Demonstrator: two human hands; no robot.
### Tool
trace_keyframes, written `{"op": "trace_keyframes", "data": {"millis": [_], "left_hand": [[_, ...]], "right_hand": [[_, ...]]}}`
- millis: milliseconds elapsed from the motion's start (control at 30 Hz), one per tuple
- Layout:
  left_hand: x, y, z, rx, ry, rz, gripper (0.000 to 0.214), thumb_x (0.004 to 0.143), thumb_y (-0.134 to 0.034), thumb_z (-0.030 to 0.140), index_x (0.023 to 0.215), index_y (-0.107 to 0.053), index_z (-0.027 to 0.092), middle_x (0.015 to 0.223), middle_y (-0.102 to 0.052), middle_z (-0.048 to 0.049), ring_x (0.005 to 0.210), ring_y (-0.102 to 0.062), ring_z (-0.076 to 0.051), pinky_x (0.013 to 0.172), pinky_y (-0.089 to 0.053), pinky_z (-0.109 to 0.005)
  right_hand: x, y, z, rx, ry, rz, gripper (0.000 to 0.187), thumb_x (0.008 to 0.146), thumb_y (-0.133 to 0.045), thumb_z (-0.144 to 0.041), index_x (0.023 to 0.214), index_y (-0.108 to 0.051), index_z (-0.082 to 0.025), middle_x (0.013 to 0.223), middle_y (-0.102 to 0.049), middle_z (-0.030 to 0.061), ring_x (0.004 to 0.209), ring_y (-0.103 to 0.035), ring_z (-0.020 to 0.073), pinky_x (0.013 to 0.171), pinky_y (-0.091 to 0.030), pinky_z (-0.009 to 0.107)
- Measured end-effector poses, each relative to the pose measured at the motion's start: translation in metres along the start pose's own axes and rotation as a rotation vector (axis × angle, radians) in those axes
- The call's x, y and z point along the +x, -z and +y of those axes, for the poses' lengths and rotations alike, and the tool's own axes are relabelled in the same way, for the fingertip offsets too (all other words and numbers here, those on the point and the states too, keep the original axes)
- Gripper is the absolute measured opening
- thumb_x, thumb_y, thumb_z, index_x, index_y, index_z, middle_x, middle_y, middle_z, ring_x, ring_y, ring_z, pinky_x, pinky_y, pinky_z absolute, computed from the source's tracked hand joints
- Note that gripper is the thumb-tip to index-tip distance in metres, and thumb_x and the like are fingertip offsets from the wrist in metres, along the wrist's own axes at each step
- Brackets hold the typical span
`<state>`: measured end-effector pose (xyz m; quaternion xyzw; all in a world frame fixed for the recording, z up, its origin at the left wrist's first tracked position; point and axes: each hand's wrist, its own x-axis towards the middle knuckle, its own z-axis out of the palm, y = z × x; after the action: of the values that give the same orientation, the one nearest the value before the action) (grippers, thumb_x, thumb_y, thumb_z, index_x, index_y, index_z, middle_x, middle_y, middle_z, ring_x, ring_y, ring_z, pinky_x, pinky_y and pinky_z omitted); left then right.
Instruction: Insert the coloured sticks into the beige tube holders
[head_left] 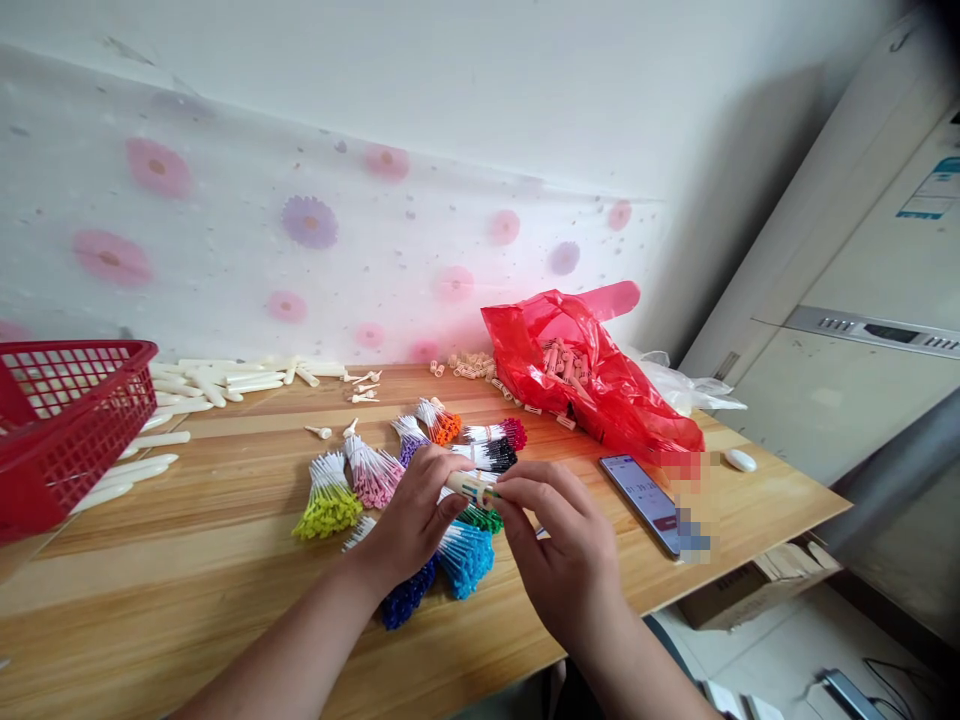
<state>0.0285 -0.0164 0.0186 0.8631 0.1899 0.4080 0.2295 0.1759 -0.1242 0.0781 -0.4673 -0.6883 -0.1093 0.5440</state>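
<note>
The near edge of the wooden table (pixel 225 620) slants under the right arm, and plain wood shows on the near left. The left hand (pixel 420 505) holds a small pale tube (pixel 466 486) over the middle. The right hand (pixel 566 540) bends its fingers close at the tube's right end; I can't tell what they pinch. Colored bundles (pixel 466 560) crowd below. A phone (pixel 637 503) lies by the right edge. Far off, a red bag (pixel 652 410) sits by the wall.

No legible text, phone screen (pixel 640 504) blurred
</note>
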Motion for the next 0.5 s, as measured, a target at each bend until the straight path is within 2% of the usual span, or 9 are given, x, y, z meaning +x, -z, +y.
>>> {"op": "trace_keyframes", "data": {"millis": [200,333,500], "left_hand": [[0.001,0.001,0.001,0.096,-0.062,0.048,0.035,0.094,-0.035,0.046,0.097,-0.056,0.018,0.09,-0.053,-0.0058,0.087,-0.051,-0.02,0.076,-0.044,-0.032],[0.001,0.001,0.002,0.169,-0.086,0.066,0.03,0.094,-0.04,0.041,0.097,-0.057,0.017,0.088,-0.054,-0.0062,0.082,-0.054,-0.019,0.072,-0.045,-0.03],[0.001,0.0,0.005,0.273,-0.119,0.093,0.029,0.094,-0.042,0.04,0.099,-0.059,0.017,0.085,-0.056,-0.006,0.079,-0.055,-0.018,0.07,-0.046,-0.03]], "right_hand": [[-0.006,0.001,0.011,-0.125,0.033,-0.034,0.014,0.084,-0.056,-0.008,0.087,-0.064,-0.019,0.088,-0.058,0.0063,0.077,-0.055,0.0156,0.066,-0.048,0.03],[-0.003,0.004,0.013,-0.12,0.027,-0.064,0.012,0.082,-0.058,-0.009,0.079,-0.062,-0.019,0.084,-0.056,0.004,0.075,-0.053,0.0148,0.064,-0.046,0.029],[-0.002,0.006,0.014,-0.099,-0.064,-0.112,0.01,0.081,-0.059,-0.012,0.074,-0.061,-0.019,0.082,-0.057,0.0035,0.077,-0.055,0.0164,0.068,-0.047,0.032]]}}
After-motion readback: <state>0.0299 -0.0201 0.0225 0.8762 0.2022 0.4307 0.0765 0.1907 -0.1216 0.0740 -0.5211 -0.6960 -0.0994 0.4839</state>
